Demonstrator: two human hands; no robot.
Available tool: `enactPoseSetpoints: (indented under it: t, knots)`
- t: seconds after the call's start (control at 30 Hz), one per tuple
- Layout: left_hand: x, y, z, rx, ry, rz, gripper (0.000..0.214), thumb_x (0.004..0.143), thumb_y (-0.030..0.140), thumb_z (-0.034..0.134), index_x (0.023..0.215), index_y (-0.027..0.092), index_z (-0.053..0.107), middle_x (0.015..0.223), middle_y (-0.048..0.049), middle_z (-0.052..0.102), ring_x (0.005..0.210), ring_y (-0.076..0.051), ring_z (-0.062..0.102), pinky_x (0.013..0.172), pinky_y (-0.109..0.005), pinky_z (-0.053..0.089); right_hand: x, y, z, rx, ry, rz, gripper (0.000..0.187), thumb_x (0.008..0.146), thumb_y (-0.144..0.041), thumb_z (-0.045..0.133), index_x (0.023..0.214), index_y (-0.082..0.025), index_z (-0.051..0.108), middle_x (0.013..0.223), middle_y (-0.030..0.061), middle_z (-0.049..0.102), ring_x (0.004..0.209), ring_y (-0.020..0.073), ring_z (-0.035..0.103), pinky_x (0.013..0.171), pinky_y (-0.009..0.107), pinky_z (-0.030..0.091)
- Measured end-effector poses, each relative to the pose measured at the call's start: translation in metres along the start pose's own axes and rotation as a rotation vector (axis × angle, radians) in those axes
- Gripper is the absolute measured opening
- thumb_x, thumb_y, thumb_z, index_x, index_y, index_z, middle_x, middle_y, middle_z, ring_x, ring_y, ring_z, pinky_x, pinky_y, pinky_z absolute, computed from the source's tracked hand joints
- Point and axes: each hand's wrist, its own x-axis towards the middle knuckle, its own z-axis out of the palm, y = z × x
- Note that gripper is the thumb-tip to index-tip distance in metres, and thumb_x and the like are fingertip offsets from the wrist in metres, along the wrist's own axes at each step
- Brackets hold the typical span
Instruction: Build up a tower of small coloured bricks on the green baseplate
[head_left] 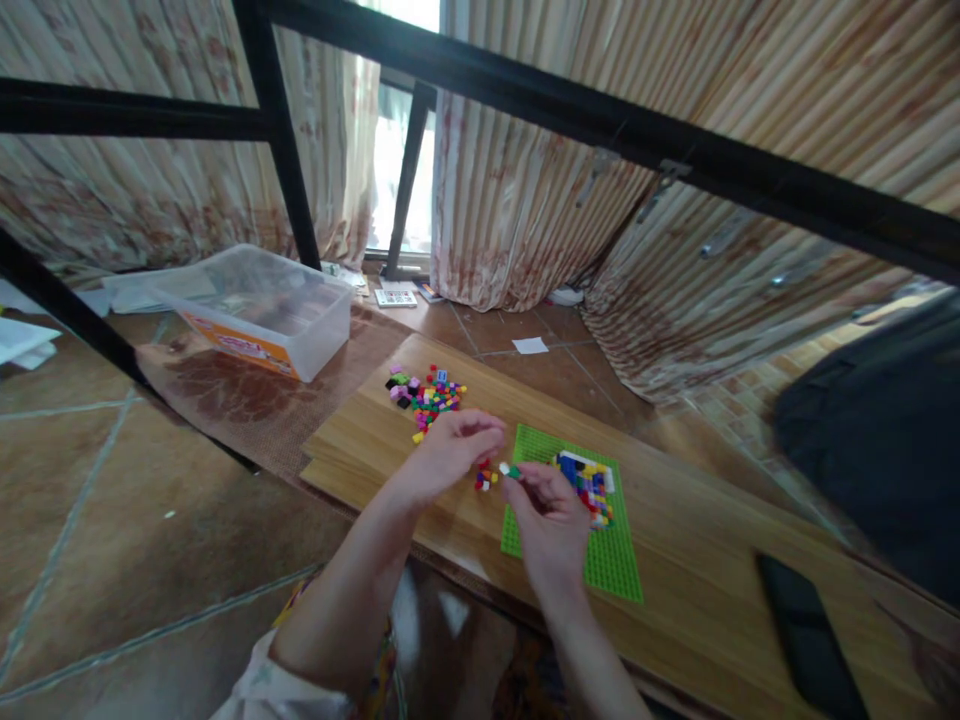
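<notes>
My right hand point(553, 512) pinches a small green brick point(514, 472) with a white brick point(504, 468) at its end, over the left edge of the green baseplate point(622, 575). On the plate, partly behind my right fingers, sits a patch of joined coloured bricks point(592, 485). My left hand point(454, 452) is closed, its fingertips close to the thumb; whatever they may hold is hidden. Below its fingertips lies a small group of loose bricks point(486, 476). A larger pile of coloured bricks point(439, 393) spreads beyond my left hand.
The wooden board point(690, 540) carries a black phone point(810, 630) at the right. A clear plastic box point(322, 335) with an orange label stands at the back left. Black metal bars point(480, 70) cross above, in front of patterned curtains point(517, 220). Paper point(530, 345) lies on the tiled floor.
</notes>
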Motion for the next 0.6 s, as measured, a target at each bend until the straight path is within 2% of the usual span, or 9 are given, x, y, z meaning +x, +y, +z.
enactPoseSetpoints:
  t: [0.1, 0.17, 0.4, 0.6]
  knots:
    - [-0.001, -0.003, 0.007, 0.085, -0.254, -0.028, 0.027, 0.073, 0.038, 0.07, 0.079, 0.012, 0.071, 0.06, 0.0008, 0.061, 0.054, -0.008, 0.05, 0.053, -0.021, 0.038, 0.003, -0.008, -0.005, 0.063, 0.022, -0.005, 0.015, 0.074, -0.028, 0.071, 0.085, -0.019, 0.065, 0.076, 0.0004, 0.069, 0.068, 0.0135, 0.064, 0.067, 0.027, 0.052]
    - [0.0, -0.004, 0.01, 0.13, -0.318, -0.016, 0.029, 0.074, 0.041, 0.07, 0.076, 0.012, 0.07, 0.057, 0.0014, 0.059, 0.052, -0.008, 0.048, 0.051, -0.021, 0.036, 0.004, -0.01, -0.008, 0.078, 0.024, -0.007, 0.014, 0.074, -0.027, 0.071, 0.084, -0.019, 0.066, 0.075, -0.0002, 0.069, 0.067, 0.0131, 0.064, 0.066, 0.027, 0.052]
    - [0.002, -0.005, 0.014, 0.165, -0.33, 0.025, 0.017, 0.068, 0.028, 0.076, 0.074, 0.013, 0.072, 0.06, 0.0011, 0.063, 0.055, -0.008, 0.051, 0.054, -0.02, 0.039, 0.005, -0.009, -0.02, 0.066, 0.031, 0.03, 0.016, 0.071, -0.03, 0.074, 0.082, -0.02, 0.067, 0.071, -0.0006, 0.068, 0.064, 0.0132, 0.062, 0.063, 0.027, 0.051]
    - [-0.003, 0.002, 0.015, 0.041, -0.369, -0.03, 0.02, 0.066, 0.033, 0.078, 0.071, 0.014, 0.073, 0.059, -0.0015, 0.066, 0.054, -0.011, 0.057, 0.056, -0.023, 0.044, 0.001, -0.016, -0.034, 0.206, -0.058, 0.086, 0.015, 0.071, -0.025, 0.075, 0.083, -0.021, 0.069, 0.067, -0.0032, 0.066, 0.057, 0.0104, 0.059, 0.057, 0.025, 0.05]
